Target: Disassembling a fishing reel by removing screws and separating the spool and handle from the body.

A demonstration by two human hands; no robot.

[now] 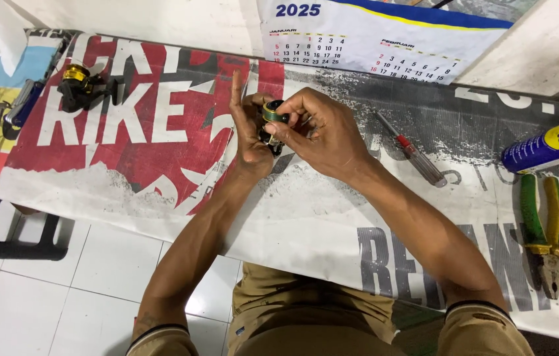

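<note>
Pinching a small, rigid, probably slippery reel part [271,118] at its rim, right hand [322,132] fingers are closing while left hand [248,132] is cradling beneath.

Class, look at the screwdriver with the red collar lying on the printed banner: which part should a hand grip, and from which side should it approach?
Grip the screwdriver by its clear handle, the thick end lying nearer the person, probably coming from above with the right hand. It lies flat and slanted on the banner, its thin metal shaft pointing away toward the calendar, and both sides of the handle are free.
</note>
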